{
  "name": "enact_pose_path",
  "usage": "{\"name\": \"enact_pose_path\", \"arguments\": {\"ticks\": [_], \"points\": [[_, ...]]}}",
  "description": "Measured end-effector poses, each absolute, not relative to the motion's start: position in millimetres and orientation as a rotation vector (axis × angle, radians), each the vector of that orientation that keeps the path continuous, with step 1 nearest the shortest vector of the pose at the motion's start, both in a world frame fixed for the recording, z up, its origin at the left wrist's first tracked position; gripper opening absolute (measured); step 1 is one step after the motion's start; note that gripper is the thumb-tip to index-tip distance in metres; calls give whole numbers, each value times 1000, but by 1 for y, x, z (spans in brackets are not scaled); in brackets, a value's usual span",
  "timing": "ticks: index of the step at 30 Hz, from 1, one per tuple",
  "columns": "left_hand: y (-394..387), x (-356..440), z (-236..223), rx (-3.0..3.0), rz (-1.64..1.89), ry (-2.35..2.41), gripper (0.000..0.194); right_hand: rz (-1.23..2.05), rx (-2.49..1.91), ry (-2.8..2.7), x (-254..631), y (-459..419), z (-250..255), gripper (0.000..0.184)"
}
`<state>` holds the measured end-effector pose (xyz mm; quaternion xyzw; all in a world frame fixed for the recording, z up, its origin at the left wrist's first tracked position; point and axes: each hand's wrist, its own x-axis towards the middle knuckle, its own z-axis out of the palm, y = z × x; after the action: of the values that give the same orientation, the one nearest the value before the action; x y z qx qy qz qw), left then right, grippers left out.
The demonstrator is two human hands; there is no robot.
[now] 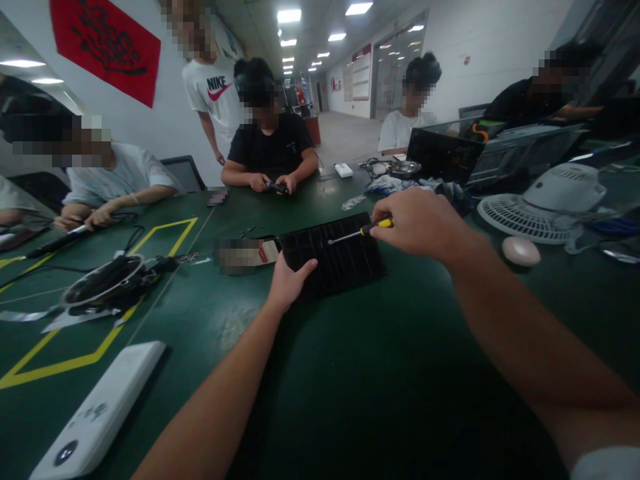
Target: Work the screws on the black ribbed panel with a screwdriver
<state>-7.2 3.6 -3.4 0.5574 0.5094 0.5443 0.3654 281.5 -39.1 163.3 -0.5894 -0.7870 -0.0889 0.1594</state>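
Note:
A flat black ribbed panel lies in front of me, tilted slightly, its far right corner pointing away. My left hand grips its left edge, thumb on top and the other fingers hidden. Closed around a yellow and black handle, my right hand holds a screwdriver. Its metal shaft points left over the panel, and whether the tip touches the surface I cannot tell. Beside the panel's left edge lies a partly blurred pale box-like object, with small dark bits behind it.
A white oblong device lies front left. Cables and a ring-shaped part sit near yellow tape. At right are a white fan, a pinkish rounded object and an open metal case. Several people surround the green table.

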Motion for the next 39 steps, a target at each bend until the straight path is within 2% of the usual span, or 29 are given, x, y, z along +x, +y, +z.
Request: {"name": "enact_pose_path", "arguments": {"ticks": [6,10,13,18,22,39], "points": [[2,-6,0,1426,1390,1349,54,-183,-1793,-2321,281,-39,161,36],[1,-3,1,1419,1396,1354,54,9,-1748,-2483,286,-32,160,42],[1,-2,1,1409,1389,1352,53,85,-1658,-2510,296,-28,164,38],[1,-2,1,1411,1403,1329,52,-87,-1518,-2378,310,-29,173,37],[1,-3,0,1416,1396,1335,53,-118,-1520,-2304,308,-32,175,30],[4,-7,-3,1420,1393,1341,54,-116,-1496,-2311,293,-32,166,27]]}}
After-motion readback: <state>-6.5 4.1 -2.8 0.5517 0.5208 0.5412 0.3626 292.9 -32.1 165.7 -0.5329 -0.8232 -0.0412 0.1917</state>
